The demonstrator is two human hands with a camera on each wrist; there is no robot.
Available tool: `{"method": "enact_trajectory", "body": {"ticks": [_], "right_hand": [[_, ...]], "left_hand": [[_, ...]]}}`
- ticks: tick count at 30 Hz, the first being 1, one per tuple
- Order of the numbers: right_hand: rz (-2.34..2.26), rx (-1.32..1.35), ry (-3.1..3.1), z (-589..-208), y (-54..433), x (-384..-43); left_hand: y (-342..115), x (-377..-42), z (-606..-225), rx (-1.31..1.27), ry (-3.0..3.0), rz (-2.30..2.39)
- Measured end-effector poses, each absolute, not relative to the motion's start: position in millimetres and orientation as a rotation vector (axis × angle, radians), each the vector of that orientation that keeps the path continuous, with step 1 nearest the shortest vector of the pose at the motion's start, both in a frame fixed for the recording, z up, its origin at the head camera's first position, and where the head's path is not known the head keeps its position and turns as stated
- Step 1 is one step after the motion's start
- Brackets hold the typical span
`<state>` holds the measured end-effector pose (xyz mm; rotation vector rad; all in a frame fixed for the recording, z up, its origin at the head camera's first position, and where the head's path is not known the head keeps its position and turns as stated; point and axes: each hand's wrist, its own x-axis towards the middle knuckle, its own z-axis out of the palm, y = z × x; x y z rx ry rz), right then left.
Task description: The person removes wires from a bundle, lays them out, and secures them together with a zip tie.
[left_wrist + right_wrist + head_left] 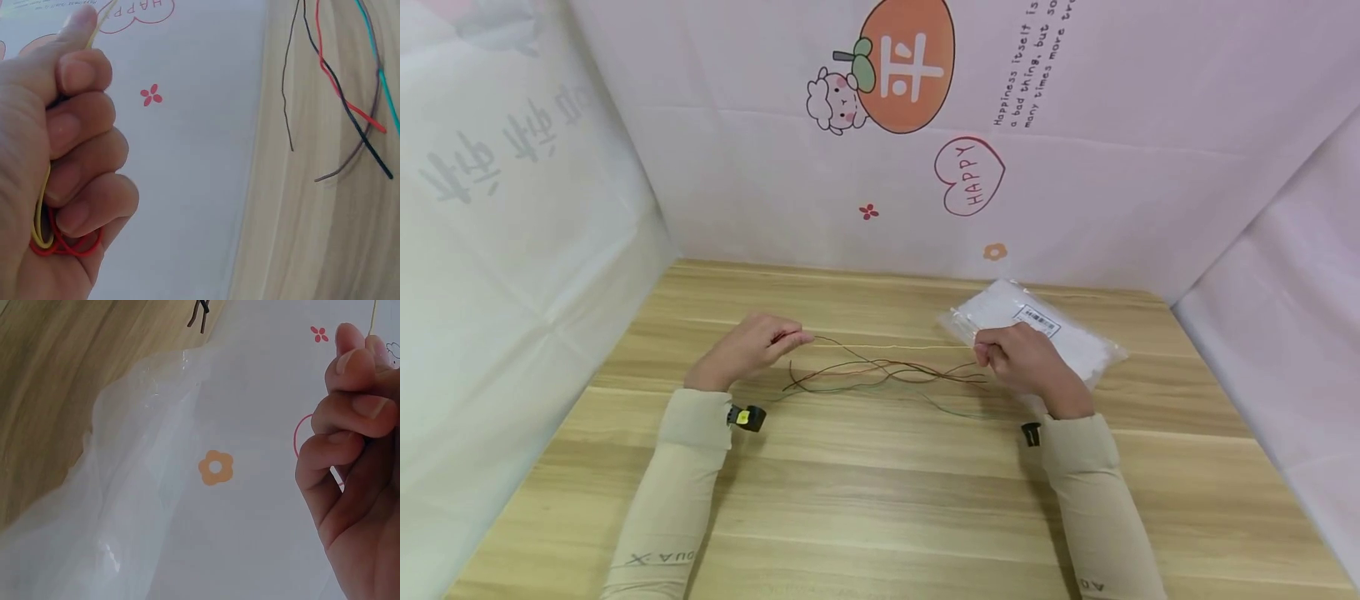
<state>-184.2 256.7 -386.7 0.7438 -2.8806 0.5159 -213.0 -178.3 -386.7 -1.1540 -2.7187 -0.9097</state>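
Note:
A thin yellow wire (895, 347) runs nearly straight between the two hands, above the wooden table. My left hand (751, 348) curls around one end of it, thumb and forefinger together. In the left wrist view, a loop of yellow and red wire loops (81, 251) poke out below the little finger of that fist. My right hand (1028, 365) pinches the other end of the yellow wire between thumb and fingertips, its remaining fingers bent. Beneath the stretched wire lie several loose wires, among them a black wire (344, 103), a red wire (362, 115) and a teal wire (389, 100).
A clear plastic packet (1084, 354) with a barcode label lies behind and partly under the right hand. Printed white cloth (760, 183) stands up along the back and sides of the table (880, 508). Small black devices sit at both cuffs.

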Motion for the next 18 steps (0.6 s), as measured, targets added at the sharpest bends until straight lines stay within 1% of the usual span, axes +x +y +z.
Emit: {"method": "enact_trajectory", "body": {"ticks": [6,18], "right_hand": [[0.532,0.769,-2.897,-387,258,-185],[0.508,0.784,-2.951,-390,257,-185]], "left_hand": [[-177,-215,-392,-1.145,-2.723,-0.787],[-179,-215,-399,-1.024,-2.945,-0.704]]}}
